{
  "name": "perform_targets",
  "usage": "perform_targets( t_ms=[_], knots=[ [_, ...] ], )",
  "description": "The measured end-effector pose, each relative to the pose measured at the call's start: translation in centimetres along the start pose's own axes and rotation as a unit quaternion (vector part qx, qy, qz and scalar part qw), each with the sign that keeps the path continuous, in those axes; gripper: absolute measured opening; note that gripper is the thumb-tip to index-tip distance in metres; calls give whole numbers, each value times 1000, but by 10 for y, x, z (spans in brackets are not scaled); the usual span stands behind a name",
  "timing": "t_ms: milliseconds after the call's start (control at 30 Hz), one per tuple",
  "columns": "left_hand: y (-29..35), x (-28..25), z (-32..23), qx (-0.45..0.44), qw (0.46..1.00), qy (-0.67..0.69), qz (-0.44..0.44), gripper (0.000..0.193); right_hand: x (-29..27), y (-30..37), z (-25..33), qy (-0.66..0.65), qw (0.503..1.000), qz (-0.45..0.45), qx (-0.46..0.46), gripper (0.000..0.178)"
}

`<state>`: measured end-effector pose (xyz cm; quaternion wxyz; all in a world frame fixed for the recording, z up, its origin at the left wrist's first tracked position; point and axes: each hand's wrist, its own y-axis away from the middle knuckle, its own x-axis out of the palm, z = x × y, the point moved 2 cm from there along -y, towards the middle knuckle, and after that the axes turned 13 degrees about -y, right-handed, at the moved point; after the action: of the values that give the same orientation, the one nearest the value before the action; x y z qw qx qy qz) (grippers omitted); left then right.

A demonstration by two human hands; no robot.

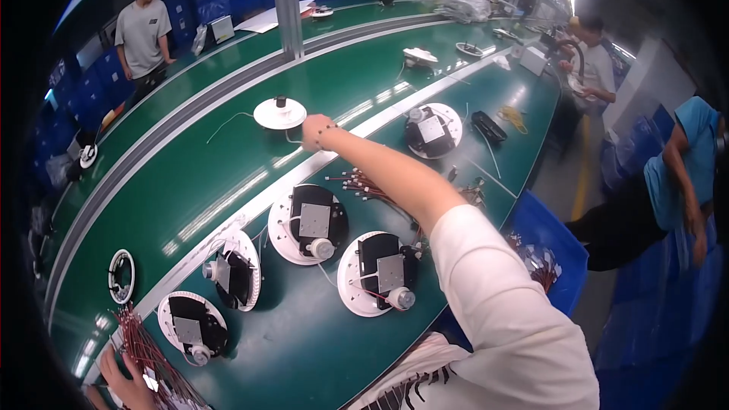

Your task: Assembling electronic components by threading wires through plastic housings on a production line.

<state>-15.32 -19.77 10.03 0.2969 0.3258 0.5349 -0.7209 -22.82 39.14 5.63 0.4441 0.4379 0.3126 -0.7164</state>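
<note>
Head view, frame centre: right hand (315, 130) outstretched, grip indiscernible, just beside white disc (279, 114) on far green belt (190, 175); left hand (125, 383) lower left on red wires (148, 349); five round assemblies (307, 224) nearby, unfinished.

Glossy green bench (319, 334), smooth, streaked with lamp glare. Smooth white plastic disc (279, 113) with a matt black knob, beside the right hand (315, 130). Round white plastic plates (307, 222), each with a matt black housing and a dull grey metal square. Soft white cloth sleeve (501, 311). Glossy blue plastic bin (558, 247). Thin red plastic-coated wires (148, 353).
</note>
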Motion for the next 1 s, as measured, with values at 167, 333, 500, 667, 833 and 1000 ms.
perform_targets(
  t_ms=[167,333,500,667,833,1000],
  knots=[
    [-5,-26,-35,31,997,58,-50,25,-27,-30,38,-494,866,-38,60,13],
    [12,-56,-63,22,983,167,-72,25,-34,-36,92,-661,744,-93,-39,12],
    [6,-80,-99,67,969,230,-64,28,-79,7,93,-724,678,-110,-64,12],
    [8,-94,-120,104,938,329,-1,31,-119,72,121,-763,613,38,-202,15],
    [4,-106,-162,176,853,479,106,45,-163,140,135,-677,621,119,-378,18],
    [3,-86,-228,129,836,534,10,54,-161,231,185,-699,479,121,-517,22]
  ],
)
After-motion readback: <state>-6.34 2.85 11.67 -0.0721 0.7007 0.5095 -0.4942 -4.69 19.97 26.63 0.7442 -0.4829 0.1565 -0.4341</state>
